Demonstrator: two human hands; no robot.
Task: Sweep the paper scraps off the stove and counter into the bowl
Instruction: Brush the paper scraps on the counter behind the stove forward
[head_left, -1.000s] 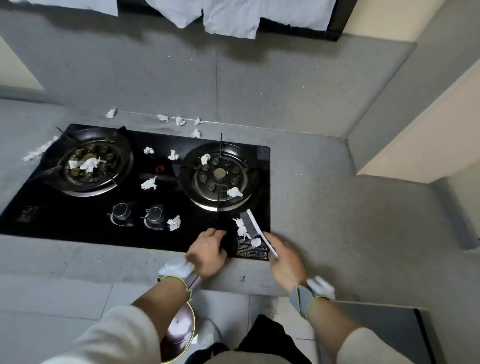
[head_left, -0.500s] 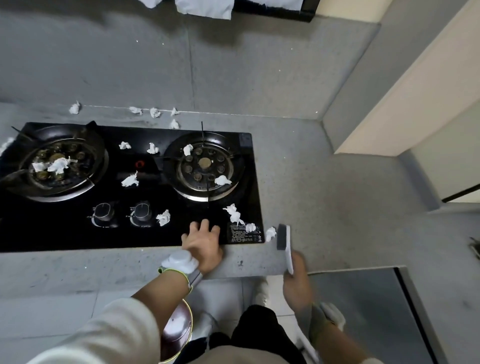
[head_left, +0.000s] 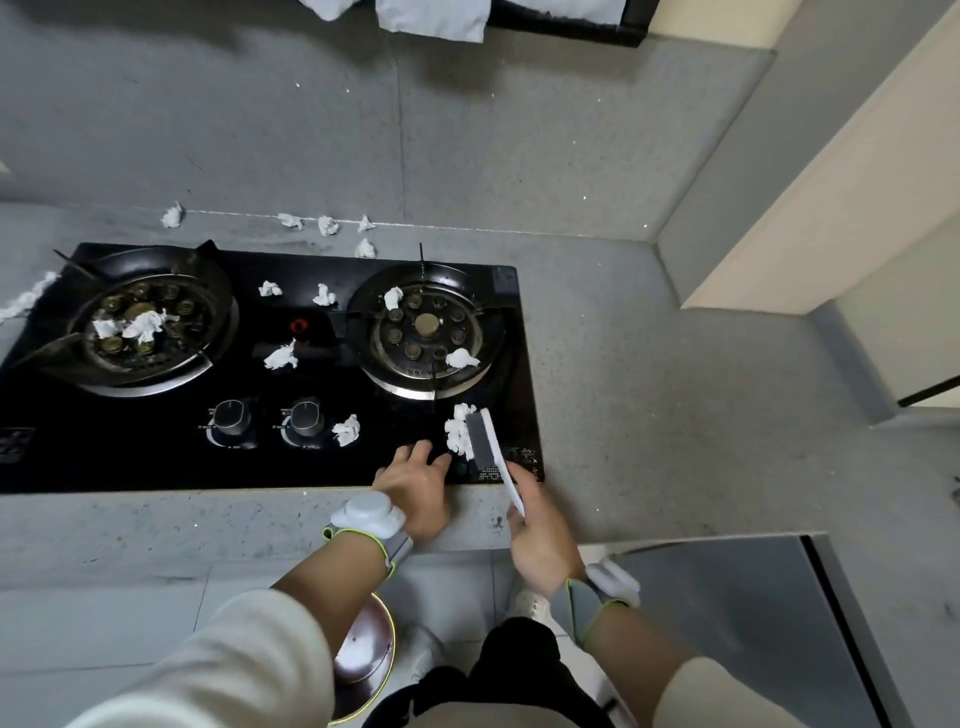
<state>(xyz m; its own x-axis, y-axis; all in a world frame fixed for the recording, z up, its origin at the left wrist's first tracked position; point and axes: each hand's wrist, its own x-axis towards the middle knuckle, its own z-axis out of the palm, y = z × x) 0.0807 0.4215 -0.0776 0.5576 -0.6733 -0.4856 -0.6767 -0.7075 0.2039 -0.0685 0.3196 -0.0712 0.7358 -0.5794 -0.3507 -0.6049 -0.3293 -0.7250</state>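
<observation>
Most of the job is left, I judge — scraps lie across the stove (head_left: 270, 441), both burners and the far tabletop (head_left: 623, 364). The bowl (head_left: 363, 660) sits low at the near edge, no scraps visible inside. My right hand (head_left: 543, 540) grips the brush (head_left: 488, 447) against a scrap pile (head_left: 457, 428); left hand (head_left: 415, 486) lies flat beside it, fingers loosely spread.

Paper scraps (head_left: 281, 356) lie across a stove (head_left: 156, 457) set in a counter (head_left: 649, 415), more along the counter's back edge. At the stove's front right corner a brush (head_left: 485, 441) touches a scrap pile (head_left: 457, 428), left hand (head_left: 415, 488) just beside it, right hand (head_left: 543, 535) on the handle. A bowl (head_left: 363, 660) sits below the counter's front edge.
</observation>
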